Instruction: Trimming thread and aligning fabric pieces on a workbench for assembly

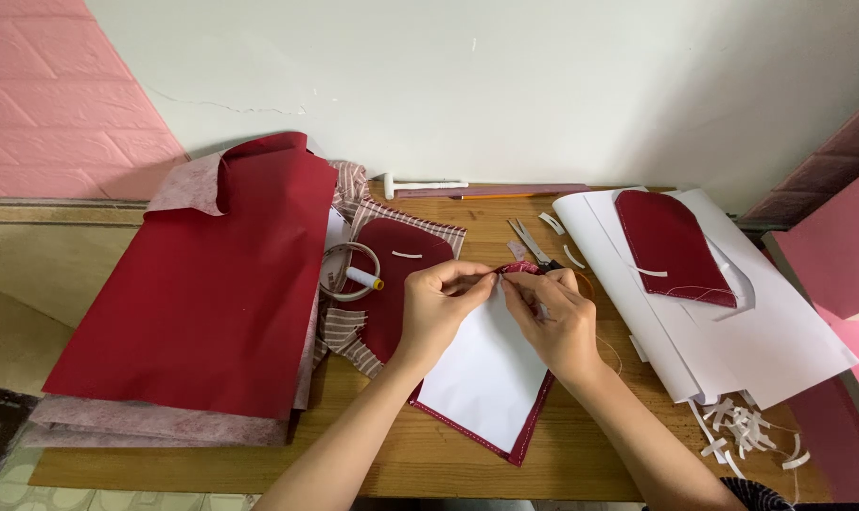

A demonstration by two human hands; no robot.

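- Red fabric piece with a white paper pattern on top lies at the middle of the wooden desk, its rounded top end between both hands.
- Left hand pinches that top edge with thumb and forefinger pressed together.
- Right hand pinches the same edge just beside it, fingertips nearly touching the left hand's.
- Scissors lie just behind the hands.
- White thread spool rests inside a hoop, left of the hands, touching another rounded red piece laid on striped cloth.
- Large red fabric sheet is stacked on pinkish cloth at the desk's left end.
- White paper sheets at the right carry a third red piece.
- White paper strips are scattered near the right front corner.
- Pencil lies along the back edge by the wall.
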